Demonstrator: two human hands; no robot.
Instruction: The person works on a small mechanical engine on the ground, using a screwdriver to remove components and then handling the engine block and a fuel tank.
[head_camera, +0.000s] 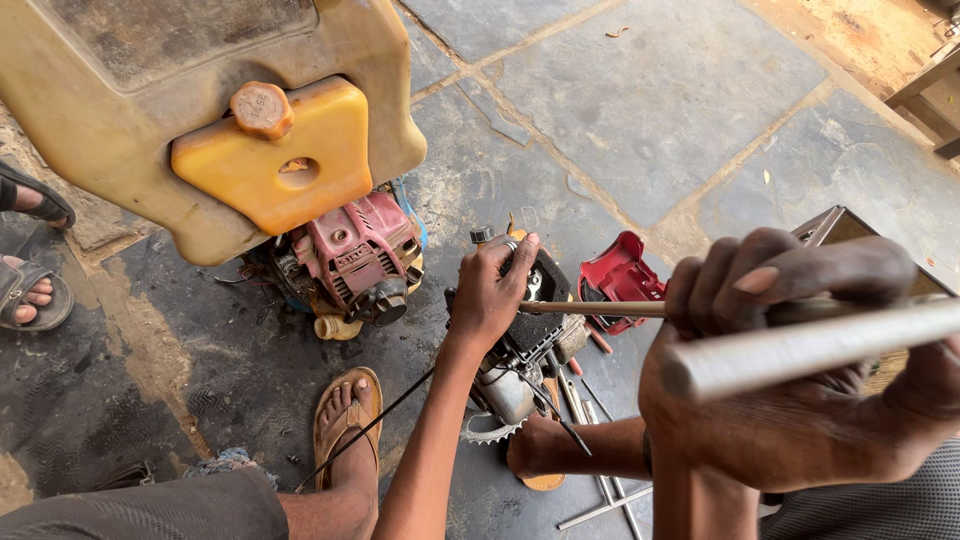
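Right hand (800, 390) grip clenched on metal rod (800, 350), close to camera; left hand (490, 295) grasps small engine (520, 340) on floor (650, 130). Red cover (620, 280) just right of engine; yellow tank (200, 110) w/ red motor (355, 255) to its left.

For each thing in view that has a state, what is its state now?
Left hand: gripping the top of the small engine.
Right hand: closed around a metal rod.
Yellow tank: orange cap on.
Red cover: off, lying on the floor.

Left hand (492, 290) stretched forward, grip closed; right hand (790, 380) fisted near.
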